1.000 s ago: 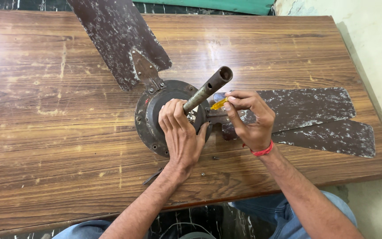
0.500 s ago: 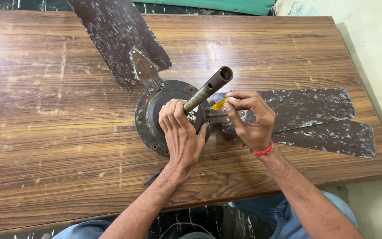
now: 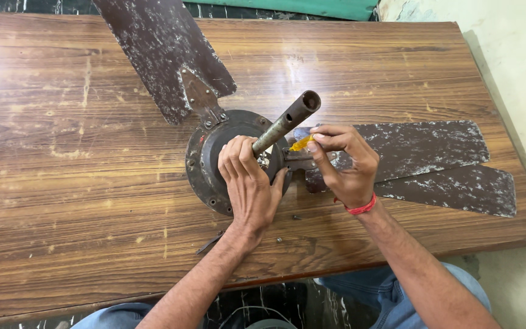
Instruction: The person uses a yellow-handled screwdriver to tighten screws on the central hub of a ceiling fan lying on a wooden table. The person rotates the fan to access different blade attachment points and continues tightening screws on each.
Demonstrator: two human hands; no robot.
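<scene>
- A worn wooden table [image 3: 92, 183] with a streaked brown grain fills the view, a pale wall at its right edge and dark flooring beyond its far edge.
- The left hand [image 3: 248, 186] lies palm down on the round, rusty fan motor housing [image 3: 205, 164], fingers curled around the base of the metal down rod [image 3: 286, 122], which rises tilted toward the camera.
- The right hand [image 3: 343, 163], a red thread band [image 3: 360, 208] at its wrist, pinches a yellow-handled screwdriver [image 3: 301, 144] between thumb and fingertips, its tip pointing at the housing just beside the rod.
- Under the right hand lie two grey, flaking fan blades [image 3: 433, 158], stacked and reaching toward the table's right side.
- A third blade [image 3: 159, 55] is bolted to the housing and runs to the far edge.
- A small screw [image 3: 297, 217] lies on the wood near the housing.
</scene>
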